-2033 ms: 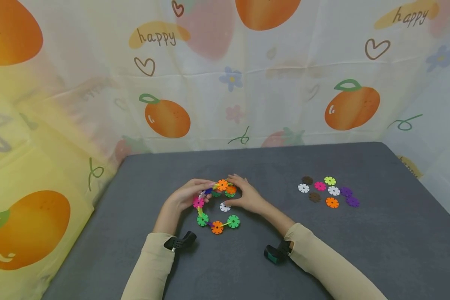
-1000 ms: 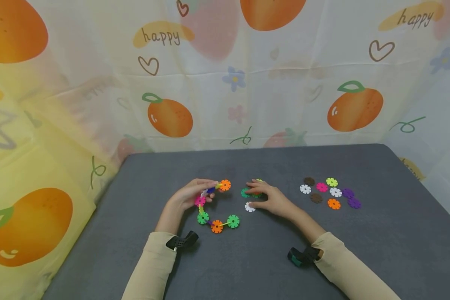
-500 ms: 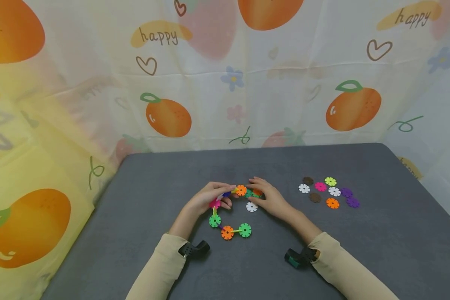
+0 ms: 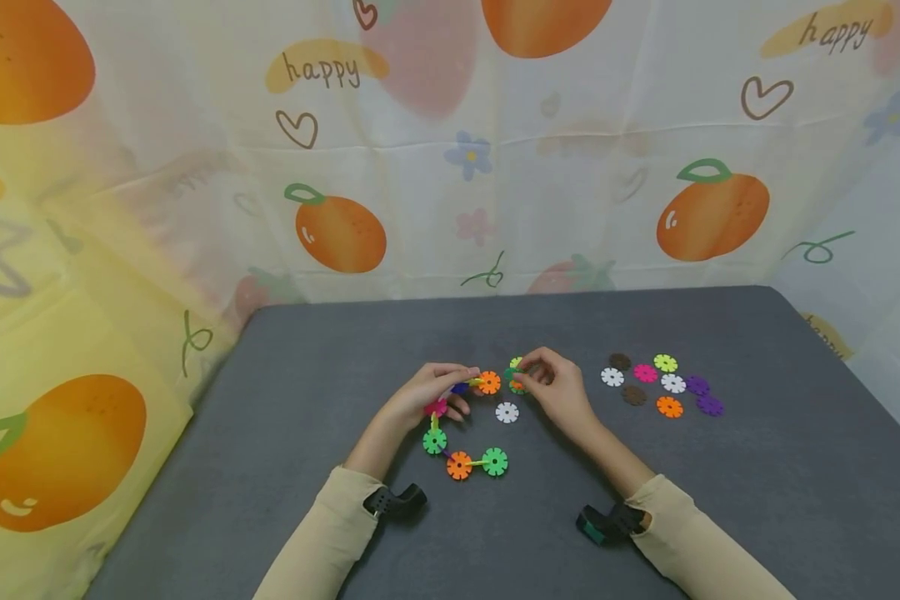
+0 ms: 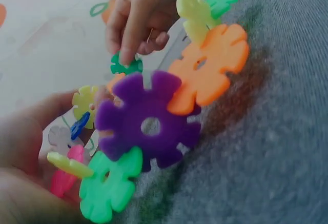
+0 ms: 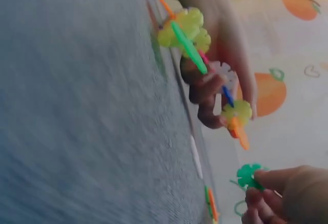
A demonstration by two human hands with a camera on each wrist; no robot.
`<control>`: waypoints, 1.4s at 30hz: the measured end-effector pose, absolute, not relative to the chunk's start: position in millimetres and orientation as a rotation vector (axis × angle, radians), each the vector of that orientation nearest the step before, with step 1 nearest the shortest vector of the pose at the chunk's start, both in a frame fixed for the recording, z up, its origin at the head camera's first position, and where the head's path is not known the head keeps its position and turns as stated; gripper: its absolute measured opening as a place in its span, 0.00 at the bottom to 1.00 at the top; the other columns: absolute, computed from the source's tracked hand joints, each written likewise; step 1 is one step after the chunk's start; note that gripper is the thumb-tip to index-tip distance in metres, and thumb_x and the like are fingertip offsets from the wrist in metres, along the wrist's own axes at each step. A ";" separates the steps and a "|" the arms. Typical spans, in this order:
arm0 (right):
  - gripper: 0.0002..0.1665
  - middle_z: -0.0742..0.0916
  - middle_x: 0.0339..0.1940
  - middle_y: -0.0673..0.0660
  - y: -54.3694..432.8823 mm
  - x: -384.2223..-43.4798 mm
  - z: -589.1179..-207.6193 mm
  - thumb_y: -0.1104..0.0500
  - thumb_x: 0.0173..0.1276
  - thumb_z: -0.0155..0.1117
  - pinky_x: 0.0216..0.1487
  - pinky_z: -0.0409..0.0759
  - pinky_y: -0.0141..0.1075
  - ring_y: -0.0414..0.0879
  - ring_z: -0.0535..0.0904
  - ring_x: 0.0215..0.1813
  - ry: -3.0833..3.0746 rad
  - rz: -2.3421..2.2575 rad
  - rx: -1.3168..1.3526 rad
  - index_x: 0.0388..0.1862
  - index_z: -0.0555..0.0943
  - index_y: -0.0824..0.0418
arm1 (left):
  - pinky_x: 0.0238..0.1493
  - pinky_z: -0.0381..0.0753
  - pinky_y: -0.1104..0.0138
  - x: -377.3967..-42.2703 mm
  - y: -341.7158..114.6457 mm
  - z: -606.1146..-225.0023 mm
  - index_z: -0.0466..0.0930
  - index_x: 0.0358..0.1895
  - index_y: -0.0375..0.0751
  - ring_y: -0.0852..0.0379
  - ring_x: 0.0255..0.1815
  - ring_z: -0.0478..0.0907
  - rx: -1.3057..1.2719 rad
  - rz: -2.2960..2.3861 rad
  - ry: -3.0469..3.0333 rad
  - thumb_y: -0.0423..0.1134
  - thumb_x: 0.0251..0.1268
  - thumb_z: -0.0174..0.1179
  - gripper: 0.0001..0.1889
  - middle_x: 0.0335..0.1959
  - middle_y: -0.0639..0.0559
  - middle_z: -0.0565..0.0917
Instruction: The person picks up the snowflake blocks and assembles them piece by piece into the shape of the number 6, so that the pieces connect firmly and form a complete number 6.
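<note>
In the head view my left hand (image 4: 423, 396) grips a curved chain of interlocking flower-shaped plastic discs by its upper part. An orange disc (image 4: 489, 382) forms the chain's far end, beyond the fingertips; a green disc (image 4: 495, 462) forms the near end. A purple disc (image 5: 148, 121) of the chain shows large in the left wrist view. Thumb and fingers of my right hand (image 4: 558, 387) pinch a loose darker green disc (image 6: 248, 175), just apart from the orange end. Below that hand lie a yellow disc (image 4: 517, 363) and overlapping orange and green discs (image 4: 520, 387).
A single white disc (image 4: 507, 412) lies on the grey table (image 4: 307, 350) between the hands. Several loose discs, among them a pink disc (image 4: 645, 372) and a lower orange disc (image 4: 670, 407), lie to the right. A fruit-print curtain (image 4: 420, 225) hangs behind the table.
My right hand slid the few loose discs rightward, away from the chain, and now pinches the green one up from them. My left hand carried the chain to the right, toward it.
</note>
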State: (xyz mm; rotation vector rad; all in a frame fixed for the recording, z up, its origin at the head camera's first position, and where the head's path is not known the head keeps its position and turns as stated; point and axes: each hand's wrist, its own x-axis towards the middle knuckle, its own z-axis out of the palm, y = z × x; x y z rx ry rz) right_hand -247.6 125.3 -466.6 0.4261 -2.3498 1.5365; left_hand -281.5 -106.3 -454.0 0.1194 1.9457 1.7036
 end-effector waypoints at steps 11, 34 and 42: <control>0.11 0.85 0.33 0.75 122.7 -237.1 -466.8 0.70 0.65 0.65 0.36 0.86 0.50 0.66 0.84 0.33 -2.197 1.968 0.509 0.44 0.78 0.74 | 0.24 0.83 0.73 -277.5 -98.2 -448.5 0.78 0.61 0.36 0.63 0.21 0.80 -0.108 1.871 1.834 0.41 0.71 0.56 0.19 0.58 0.43 0.79; 0.09 0.82 0.37 0.80 124.4 -236.7 -473.1 0.70 0.66 0.63 0.39 0.87 0.43 0.51 0.87 0.33 -2.143 2.063 0.595 0.41 0.75 0.75 | 0.26 0.84 0.72 -275.9 -101.3 -445.8 0.78 0.60 0.36 0.61 0.23 0.82 -0.008 1.795 1.822 0.41 0.72 0.55 0.18 0.55 0.44 0.81; 0.08 0.83 0.35 0.77 125.4 -234.7 -470.9 0.69 0.66 0.64 0.38 0.87 0.46 0.51 0.87 0.33 -2.114 2.047 0.627 0.41 0.75 0.73 | 0.27 0.85 0.69 -276.1 -101.3 -443.9 0.79 0.56 0.32 0.60 0.24 0.84 0.101 1.745 1.867 0.40 0.73 0.55 0.16 0.40 0.48 0.84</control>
